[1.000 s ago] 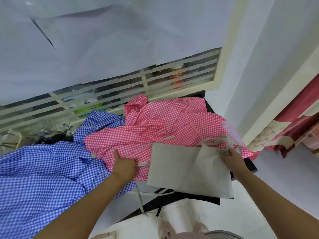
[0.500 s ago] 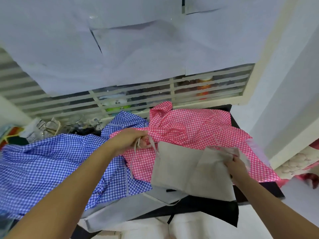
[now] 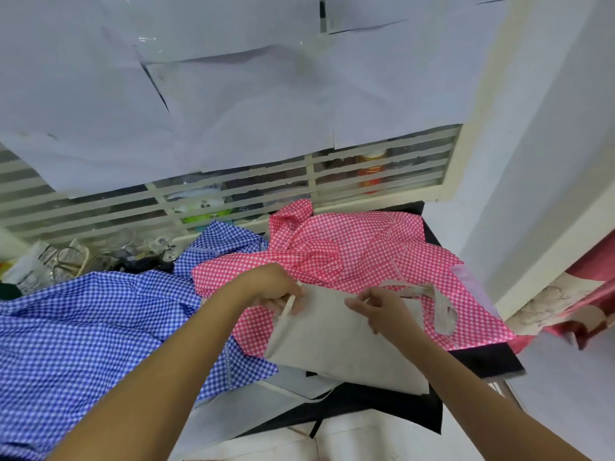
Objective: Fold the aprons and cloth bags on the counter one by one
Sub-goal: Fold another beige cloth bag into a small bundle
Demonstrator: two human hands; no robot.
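Observation:
A beige cloth bag (image 3: pixel 336 347) lies on top of a pink checked apron (image 3: pixel 366 254) in the middle of the counter. My left hand (image 3: pixel 276 289) pinches the bag's thin strap at its upper left corner. My right hand (image 3: pixel 382 311) grips the bag's top edge near the middle, with its fingers curled on the cloth. A loop handle (image 3: pixel 444 309) of the bag trails to the right over the pink apron. A blue checked apron (image 3: pixel 83 327) lies crumpled on the left.
A black cloth (image 3: pixel 482 361) covers the counter under the aprons, and a pale grey cloth (image 3: pixel 266 400) hangs at its front edge. Behind stands a louvred window (image 3: pixel 233 194) with papers above it. Glassware and clutter (image 3: pixel 76 257) sit at the back left. A white wall (image 3: pixel 549 161) rises on the right.
My left hand came down from the pink apron to the bag's upper left corner with the strap. My right hand moved left from the bag's right edge to its top middle.

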